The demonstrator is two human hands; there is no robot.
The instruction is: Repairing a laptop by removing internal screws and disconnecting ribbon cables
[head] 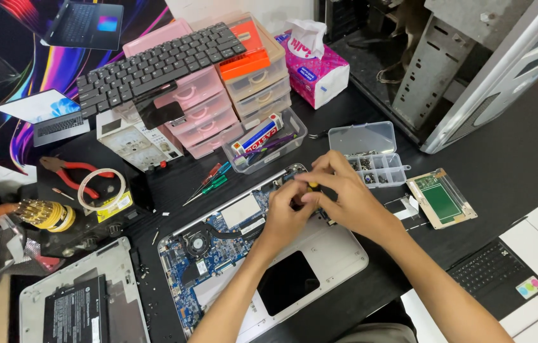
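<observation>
Black desk [510, 152], crowded workshop corner. Centre: opened silver laptop chassis with exposed blue circuit board [218, 254], fan at its 9 o'clock. Left hand [285, 213] and right hand [345, 194] meet over the chassis's 1 o'clock corner, both closed together on a small yellow-and-black screwdriver handle [312, 185]. At 2 o'clock of the hands: clear plastic compartment box of screws [374, 166], lid raised. At 3 o'clock: green trackpad board [442, 198]. At 11 o'clock: loose black keyboard [154, 63] atop pink plastic drawer units [202, 111].
</observation>
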